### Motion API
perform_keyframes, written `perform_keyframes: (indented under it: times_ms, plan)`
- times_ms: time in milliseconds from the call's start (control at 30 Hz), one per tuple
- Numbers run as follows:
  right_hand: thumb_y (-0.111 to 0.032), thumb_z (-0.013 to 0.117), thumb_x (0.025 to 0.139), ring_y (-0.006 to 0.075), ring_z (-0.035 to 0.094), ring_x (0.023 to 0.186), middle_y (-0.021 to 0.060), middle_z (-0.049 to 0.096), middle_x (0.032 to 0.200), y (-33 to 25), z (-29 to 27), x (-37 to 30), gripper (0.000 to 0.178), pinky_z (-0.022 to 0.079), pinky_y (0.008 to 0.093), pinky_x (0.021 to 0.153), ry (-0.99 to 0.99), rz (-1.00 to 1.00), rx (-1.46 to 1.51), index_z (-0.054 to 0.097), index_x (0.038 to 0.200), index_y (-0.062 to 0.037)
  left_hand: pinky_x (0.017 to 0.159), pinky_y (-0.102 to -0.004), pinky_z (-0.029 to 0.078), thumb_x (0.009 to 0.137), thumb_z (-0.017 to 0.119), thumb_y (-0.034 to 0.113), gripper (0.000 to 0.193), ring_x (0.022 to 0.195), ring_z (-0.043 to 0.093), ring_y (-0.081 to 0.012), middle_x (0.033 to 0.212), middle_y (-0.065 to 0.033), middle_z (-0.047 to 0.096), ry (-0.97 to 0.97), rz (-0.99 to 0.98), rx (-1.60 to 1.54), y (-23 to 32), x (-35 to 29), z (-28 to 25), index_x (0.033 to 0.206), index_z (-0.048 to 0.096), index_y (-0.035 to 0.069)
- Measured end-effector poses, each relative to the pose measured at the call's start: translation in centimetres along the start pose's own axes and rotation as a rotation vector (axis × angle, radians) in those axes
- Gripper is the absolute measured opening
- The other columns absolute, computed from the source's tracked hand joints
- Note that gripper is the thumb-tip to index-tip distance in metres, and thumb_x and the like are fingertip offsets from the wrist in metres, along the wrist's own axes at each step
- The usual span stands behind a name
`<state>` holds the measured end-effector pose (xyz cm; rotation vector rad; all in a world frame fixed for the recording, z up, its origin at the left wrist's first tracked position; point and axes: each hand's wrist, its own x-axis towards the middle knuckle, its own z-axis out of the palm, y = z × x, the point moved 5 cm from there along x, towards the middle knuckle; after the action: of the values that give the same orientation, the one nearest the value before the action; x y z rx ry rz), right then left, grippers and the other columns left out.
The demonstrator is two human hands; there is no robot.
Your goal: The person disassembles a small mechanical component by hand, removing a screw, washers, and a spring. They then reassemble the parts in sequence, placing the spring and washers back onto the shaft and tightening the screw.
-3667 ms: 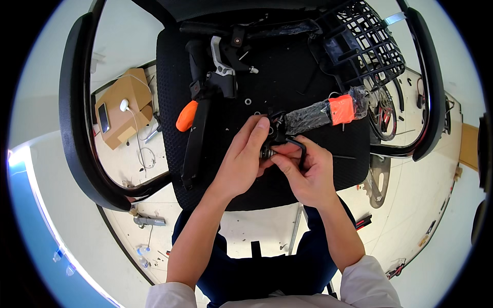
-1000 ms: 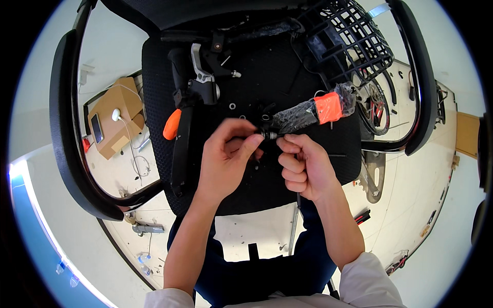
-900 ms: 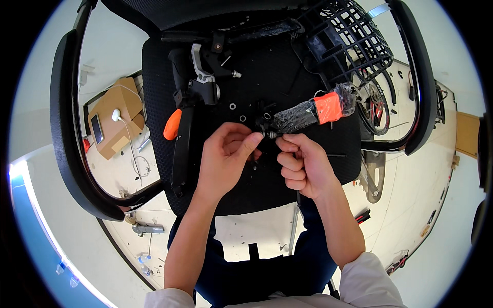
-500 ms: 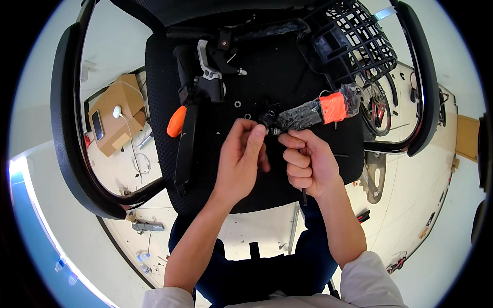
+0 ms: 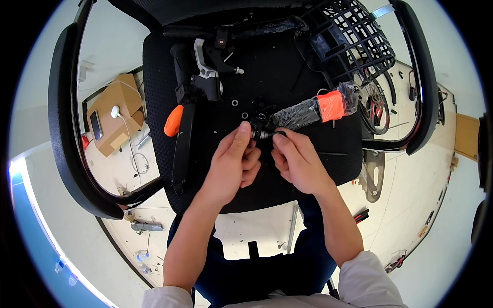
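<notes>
My left hand (image 5: 232, 158) is closed, its thumb and fingers pinching a small black fitting (image 5: 253, 126) with a silver bolt (image 5: 263, 135) pointing to the right. Facing it, my right hand (image 5: 298, 160) is closed on a thin black rod (image 5: 280, 133) that looks like a hex key, its tip against the bolt's end; most of it is hidden in the fingers. Just beyond lies a black bar (image 5: 298, 114) in clear plastic with an orange band (image 5: 331, 106). Two small washers (image 5: 234, 102) lie on the seat beyond my left hand.
The work rests on a black chair seat (image 5: 246, 200) between two armrests (image 5: 61, 128). A brake lever (image 5: 205, 61), a black bar with an orange end piece (image 5: 173, 121) and a black basket (image 5: 354, 46) lie around it. A cardboard box (image 5: 115, 113) stands on the floor, left.
Both hands have moved slightly left. My right hand has turned from an upright fist to a flatter pinch, and the rod that stuck out below it now shows at its fingertips.
</notes>
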<state>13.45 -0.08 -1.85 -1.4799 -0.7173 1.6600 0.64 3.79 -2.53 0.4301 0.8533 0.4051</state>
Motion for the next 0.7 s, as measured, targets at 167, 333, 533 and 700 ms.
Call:
perform_keyframes:
  times_ms: [167,333,533,700]
  plan:
    - [-0.011,0.049,0.094,0.03,0.049,0.042,0.014,0.05,0.053,-1.6,0.2,-0.2,0.016,0.038,0.038,0.044,0.117,-0.353,-0.498,0.051,0.085,0.0008,0.037,-0.0237,0.015,0.102,0.037,0.045,0.04,0.04,0.018,-0.0061,0.052,0.0057,0.021,-0.027,-0.107,-0.113,0.3,-0.7,-0.1,0.081,0.041,0.011]
    - [-0.009,0.052,0.093,0.0344,0.055,0.046,0.0152,0.051,0.052,-2.5,1.3,-1.0,0.012,0.04,0.039,0.045,0.274,-0.53,-0.738,0.052,0.086,0.0007,0.038,-0.0238,0.015,0.102,0.039,0.045,0.04,0.041,0.018,-0.006,0.052,0.0062,0.021,-0.053,-0.159,-0.258,0.2,-0.9,-0.1,0.081,0.042,0.012]
    - [-0.011,0.05,0.094,0.0258,0.048,0.039,0.0095,0.048,0.049,-2.3,1.3,-0.4,0.012,0.037,0.0329,0.04,0.182,-0.449,-0.584,0.053,0.087,-0.0021,0.038,-0.0232,0.018,0.103,0.039,0.041,0.038,0.041,0.02,-0.0055,0.053,0.0062,0.023,-0.002,-0.114,-0.226,0.4,-0.9,-0.5,0.079,0.043,0.011]
    - [-0.031,0.042,0.099,0.0051,0.016,0.039,-0.005,0.022,0.05,-0.9,0.7,-1.0,0.034,0.011,0.0225,0.034,-0.074,0.107,0.476,0.033,0.07,-0.0155,0.037,-0.0205,0.017,0.103,0.038,0.041,0.039,0.041,0.019,-0.0041,0.054,0.0063,0.025,0.285,0.38,0.252,1.8,-0.5,-1.1,0.077,0.041,0.012]
